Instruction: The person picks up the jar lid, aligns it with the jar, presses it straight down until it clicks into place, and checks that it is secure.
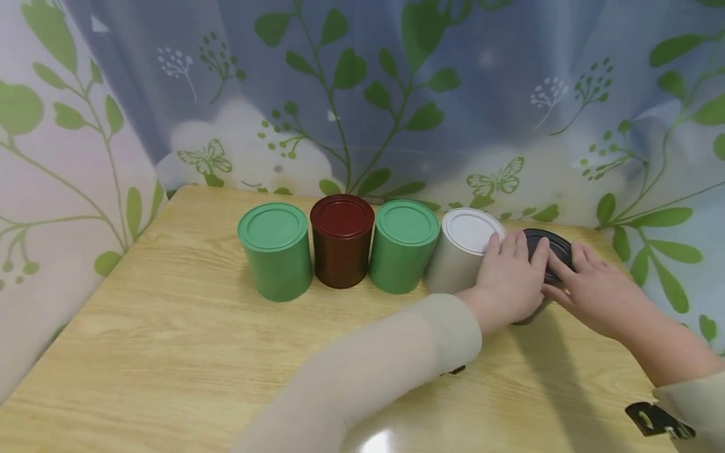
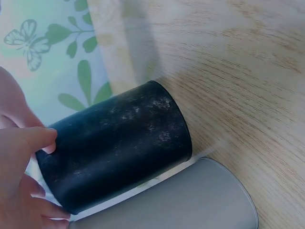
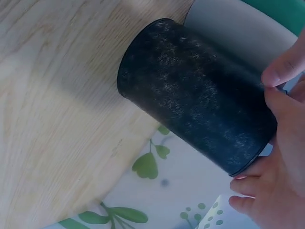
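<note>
A black canister with scuffed sides stands at the right end of a row of canisters. My left hand grips its upper end from the left, with the thumb on the near side. From the right, my right hand holds the same end, its thumb close to the left one. In the left wrist view the black canister stands beside a grey-white canister. The right wrist view shows fingers around the rim of the black canister. My hands hide part of its lid and side.
Left of the hands stand a white-lidded canister, a green canister, a dark red canister and another green canister. They line the back of a wooden table. A leaf-patterned curtain hangs behind.
</note>
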Demonstrator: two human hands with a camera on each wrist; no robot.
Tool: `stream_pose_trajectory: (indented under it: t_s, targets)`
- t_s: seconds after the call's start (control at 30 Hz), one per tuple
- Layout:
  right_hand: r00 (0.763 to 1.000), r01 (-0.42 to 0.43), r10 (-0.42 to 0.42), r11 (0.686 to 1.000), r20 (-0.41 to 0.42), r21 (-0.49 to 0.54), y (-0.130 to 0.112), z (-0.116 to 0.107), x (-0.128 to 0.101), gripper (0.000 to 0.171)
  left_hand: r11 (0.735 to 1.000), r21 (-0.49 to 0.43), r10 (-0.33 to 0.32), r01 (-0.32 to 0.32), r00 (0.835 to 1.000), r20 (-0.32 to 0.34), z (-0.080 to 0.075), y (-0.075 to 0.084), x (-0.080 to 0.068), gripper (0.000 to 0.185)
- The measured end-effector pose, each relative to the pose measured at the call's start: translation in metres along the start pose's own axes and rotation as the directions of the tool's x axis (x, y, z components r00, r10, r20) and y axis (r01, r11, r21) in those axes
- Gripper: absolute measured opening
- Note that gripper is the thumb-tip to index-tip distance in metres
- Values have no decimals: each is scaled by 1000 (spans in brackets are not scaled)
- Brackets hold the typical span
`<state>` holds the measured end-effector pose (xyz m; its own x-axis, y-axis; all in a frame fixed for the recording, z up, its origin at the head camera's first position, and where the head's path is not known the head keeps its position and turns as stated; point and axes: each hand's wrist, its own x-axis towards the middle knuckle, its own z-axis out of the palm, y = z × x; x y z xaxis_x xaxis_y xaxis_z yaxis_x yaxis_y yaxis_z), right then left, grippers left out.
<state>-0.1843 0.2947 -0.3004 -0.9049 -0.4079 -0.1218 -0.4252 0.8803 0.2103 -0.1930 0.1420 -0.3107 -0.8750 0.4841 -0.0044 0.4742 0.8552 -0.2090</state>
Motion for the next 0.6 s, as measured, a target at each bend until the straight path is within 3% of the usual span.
stream_pose_trajectory:
  t_s: [0.37,0.6]
  targets:
    - [999,34,-35,999,-26,-37,-18,-9,-4,67,996,-64,52,-55,998,-45,-5,-16,-29,77]
    - [998,-18,21,999,-59,44,-36,-9,-6,73,997,-74,33,-39,997,-71,4,-33,-50,79]
